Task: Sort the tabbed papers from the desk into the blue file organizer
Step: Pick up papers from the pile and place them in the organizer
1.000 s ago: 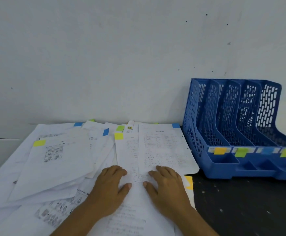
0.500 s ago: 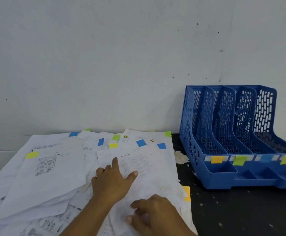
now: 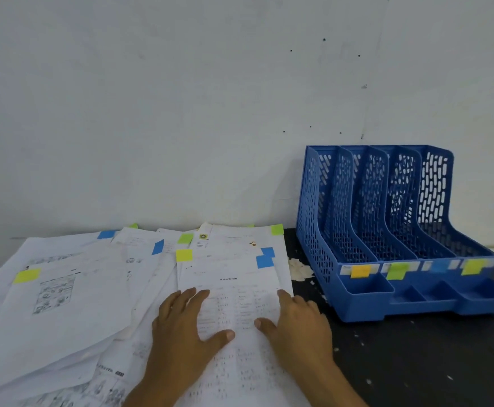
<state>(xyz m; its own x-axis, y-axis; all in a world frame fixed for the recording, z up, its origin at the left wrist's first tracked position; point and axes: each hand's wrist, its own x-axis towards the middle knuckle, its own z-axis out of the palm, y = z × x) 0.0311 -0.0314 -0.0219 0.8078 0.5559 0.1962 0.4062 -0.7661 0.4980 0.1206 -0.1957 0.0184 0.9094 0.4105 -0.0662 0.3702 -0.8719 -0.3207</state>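
My left hand and right hand both lie flat on the top sheet of the tabbed papers, fingers straight and spread, thumbs pointing toward each other, gripping nothing. That sheet carries a blue tab at its far right corner, and a second blue tab sits just behind it. To the left of the blue file organizer, the papers sprawl in loose, overlapping layers over the desk, with yellow, green and blue tabs poking out along their far edges against the wall. The organizer stands on the dark desk, near the papers' right edge, its perforated dividers upright and its four slots bare. Coloured labels run along its front: orange, green, what seems to be blue though it is blurred, and yellow-green. Small white flecks dot the dark surface, and a crumpled pale scrap lies between the papers and the organizer. Behind everything rises a plain white wall with a few dark specks.
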